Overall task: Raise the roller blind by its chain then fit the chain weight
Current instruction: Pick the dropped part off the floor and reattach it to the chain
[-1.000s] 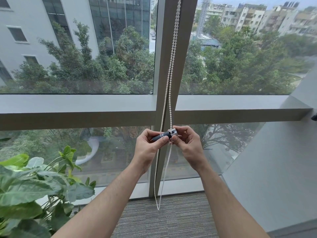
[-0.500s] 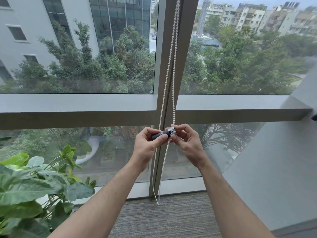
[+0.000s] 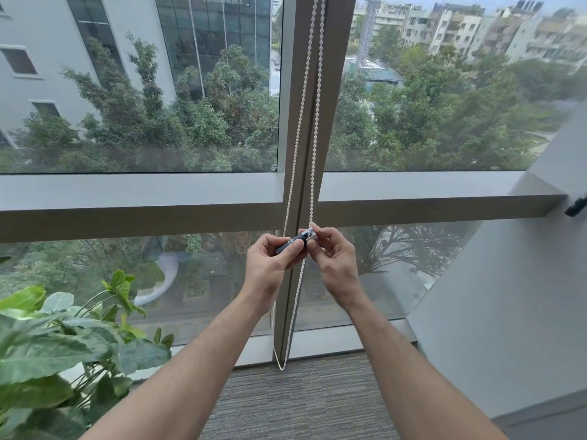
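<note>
1. Two hands meet at the window mullion point(image 3: 330, 90), and no blind fabric shows over the glass, so the raising step is judged done and the fitting step is in hand.
2. Potted plant point(image 3: 54, 338): stands at the far left by the lower pane, well apart from the work.
3. Left hand point(image 3: 270, 265): its grip is closed round the dark body of the chain weight point(image 3: 293, 240), thumb on top, holding it tilted with the pale end up and to the right.
4. Bead chain point(image 3: 313, 106): two strands hang down the mullion. The left strand passes behind the left hand; the right strand comes down to the pale end of the weight. Below the hands the loop hangs to just above the carpet point(image 3: 301, 401).
5. Right hand point(image 3: 333, 258): its fingertips pinch the pale end of the weight where the strand meets it. Whether the beads are seated in the slot cannot be told; the fingers hide it.
6. Change over the last second: both hands and the weight sit slightly higher against the lower pane, and the bottom of the loop has lifted a little off the carpet line. The hold on the weight is unchanged.
7. Judgement: the person is feeding the chain into the weight, not yet finished. The next move calls for pressing the beads home. Risk: the chain slips out of the slot when the pinch is released.
</note>
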The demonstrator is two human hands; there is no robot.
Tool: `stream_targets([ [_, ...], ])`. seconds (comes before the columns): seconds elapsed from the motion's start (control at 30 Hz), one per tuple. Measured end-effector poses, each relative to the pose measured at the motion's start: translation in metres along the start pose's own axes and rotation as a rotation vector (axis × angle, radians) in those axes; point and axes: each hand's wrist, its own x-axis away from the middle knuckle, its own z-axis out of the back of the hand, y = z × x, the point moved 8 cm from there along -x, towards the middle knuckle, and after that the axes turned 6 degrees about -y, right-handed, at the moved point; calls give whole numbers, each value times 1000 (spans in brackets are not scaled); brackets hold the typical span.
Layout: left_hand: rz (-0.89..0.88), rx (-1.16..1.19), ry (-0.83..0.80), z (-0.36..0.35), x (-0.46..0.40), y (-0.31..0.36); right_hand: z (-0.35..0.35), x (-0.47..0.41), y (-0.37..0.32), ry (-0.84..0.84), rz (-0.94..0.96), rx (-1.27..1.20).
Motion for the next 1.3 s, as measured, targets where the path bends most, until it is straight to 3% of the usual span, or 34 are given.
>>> stream_targets([
  [0.23,31,27,-3,5,7,-7,-2,9,7,3,-12,21],
  [0.4,60,-112,-16,7,7,-12,-6,7,3,-66,-12,86],
  [0.6,46,-215,44,16,6,-21,6,17,2,103,38,352],
  [0.97,-46,-293,-30,5,9,-18,-12,34,21,109,-368,-344],
  [1.1,-83,-293,-93,-6,14,-15,-22,33,23,69,-481,-490],
  [1.3,-141,-329,-133,-12,19,-11,-24,31,28,129,-475,-520],
])
